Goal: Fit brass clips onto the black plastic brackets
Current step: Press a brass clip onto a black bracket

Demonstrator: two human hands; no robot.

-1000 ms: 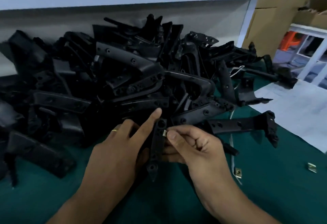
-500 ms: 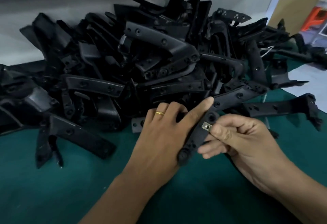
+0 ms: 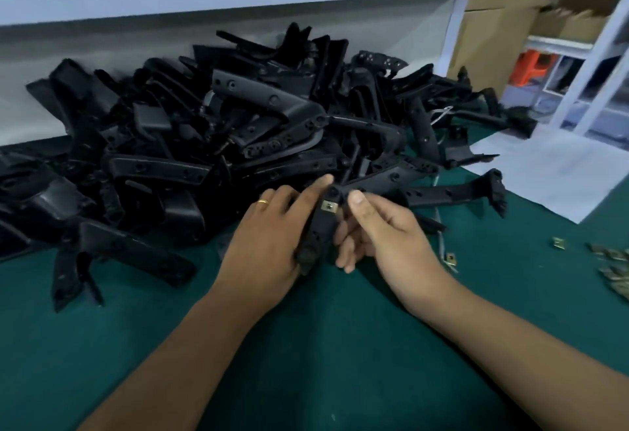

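Observation:
A narrow black plastic bracket [image 3: 320,229] stands tilted between my hands above the green table. My left hand [image 3: 265,243] grips it from the left, index finger stretched along its upper end. A brass clip [image 3: 329,206] sits on the bracket near its top. My right hand [image 3: 381,229] is on the bracket's right side, thumb raised just beside the clip, fingers curled round the bracket's edge. Loose brass clips [image 3: 612,263] lie at the right edge of the table, with single clips [image 3: 451,258] nearer my right wrist.
A big heap of black brackets [image 3: 211,144] fills the back of the green table [image 3: 306,345]. One bracket [image 3: 456,192] lies apart to the right. White paper [image 3: 558,171] covers the far right corner. Cardboard boxes [image 3: 493,39] and a white rack stand beyond.
The clip now sits flat on the bracket and my right thumb has come off it. The bracket has turned more upright. The camera has shifted, bringing the loose clips into view.

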